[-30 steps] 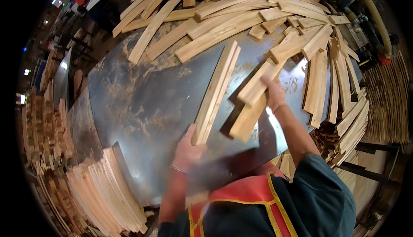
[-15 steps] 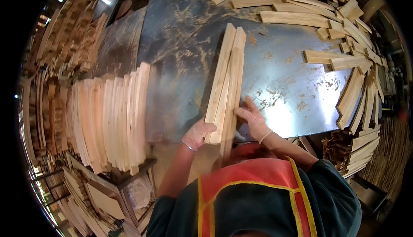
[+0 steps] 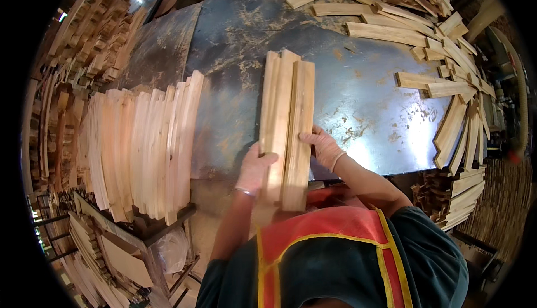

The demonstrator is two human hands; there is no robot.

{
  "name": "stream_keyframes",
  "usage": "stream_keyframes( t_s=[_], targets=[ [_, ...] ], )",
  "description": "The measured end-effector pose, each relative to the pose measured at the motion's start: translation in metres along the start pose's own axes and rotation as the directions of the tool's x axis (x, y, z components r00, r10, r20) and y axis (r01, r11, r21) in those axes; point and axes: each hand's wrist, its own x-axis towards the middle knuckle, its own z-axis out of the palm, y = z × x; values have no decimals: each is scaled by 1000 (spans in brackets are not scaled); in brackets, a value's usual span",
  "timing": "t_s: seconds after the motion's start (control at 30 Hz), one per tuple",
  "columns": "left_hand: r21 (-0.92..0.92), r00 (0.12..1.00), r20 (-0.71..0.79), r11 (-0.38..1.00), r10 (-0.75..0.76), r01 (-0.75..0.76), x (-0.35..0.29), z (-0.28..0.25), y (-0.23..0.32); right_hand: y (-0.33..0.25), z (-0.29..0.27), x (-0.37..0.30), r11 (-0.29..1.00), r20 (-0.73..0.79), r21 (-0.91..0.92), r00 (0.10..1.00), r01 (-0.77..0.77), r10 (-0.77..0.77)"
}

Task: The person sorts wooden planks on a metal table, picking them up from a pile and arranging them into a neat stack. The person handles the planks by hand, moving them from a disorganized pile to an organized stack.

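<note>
Between my two hands are several pale wooden slats, upright side by side and pointing away from me over the near edge of the metal table. My left hand is closed on their left side, its thumb lying across the top near the lower end. On the other side my right hand grips the rightmost slat, thumb on its face and fingers along its outer edge. Both hands wear thin, light gloves. A narrow gap shows between the rightmost slat and the others.
A long row of stacked slats stands on a rack to my left. Loose boards lie in a jumble along the far and right sides of the metal table. More piled wood sits below the table's right end.
The slats have come lower and closer to me, and they now stand straighter and more evenly side by side. My right hand has closed on the right slat; its fingers were looser before.
</note>
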Motion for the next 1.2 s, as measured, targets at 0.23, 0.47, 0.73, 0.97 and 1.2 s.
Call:
stream_keyframes(
  t_s=[0.23, 0.47, 0.73, 0.97, 1.2],
  targets=[
    [601, 928, -117, 769, 354, -218, -52, -73, -7, -32, -59, -22, 984, 65, 152, 992, 94, -105],
    [851, 830, -497, 332, 252, 408, -38, -30, 9, 21, -108, -34, 990, 61, 72, 991, -120, 116],
    [784, 711, -621, 266, 330, 561, 24, -49, 32, -81, -126, -45, 997, -3, 79, 1000, 6, -6],
    [617, 657, -468, -314, 592, 722, 16, -139, 23, -475, -196, -22, 509, -49, -539, 578, 671, -814],
    [892, 748, -168, -225, 643, 393, 62, 6, 31, -455, -443, -14, 420, -630, -699, -219, 578, -745]
  ],
)
